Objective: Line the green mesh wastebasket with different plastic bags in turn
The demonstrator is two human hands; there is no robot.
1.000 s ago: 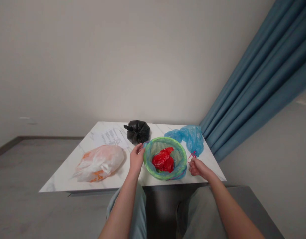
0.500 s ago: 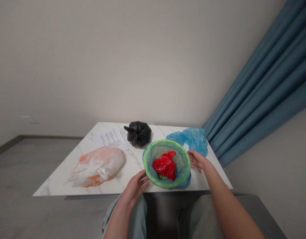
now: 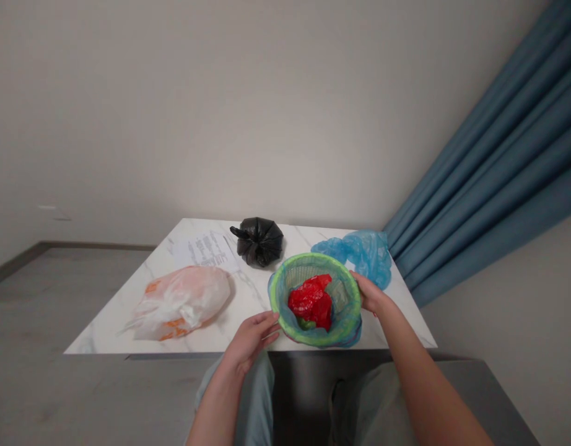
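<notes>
A small mesh basket [image 3: 280, 282] with a bright green rim stands near the table's front edge, lined with a thin blue plastic bag [image 3: 354, 337] whose edge hangs outside. Inside lies a crumpled red plastic bag [image 3: 312, 301], with a bit of something green below it. At the left side of the rim is my left hand [image 3: 255, 334], its fingers stretched and apart, fingertips touching the basket. My right hand [image 3: 369, 292] holds the opposite side of the rim; some of its fingers are hidden behind the basket.
On the white marbled table [image 3: 252, 297] lie a knotted black plastic bag [image 3: 260, 243], a white bag with orange print [image 3: 186, 300], a printed sheet [image 3: 206, 249] and a crumpled blue plastic bag [image 3: 366, 254]. A blue curtain [image 3: 480, 167] hangs at the right.
My right hand has closed in on the basket's rim. My left fingertips have come up against its left side. The whole view has shifted slightly.
</notes>
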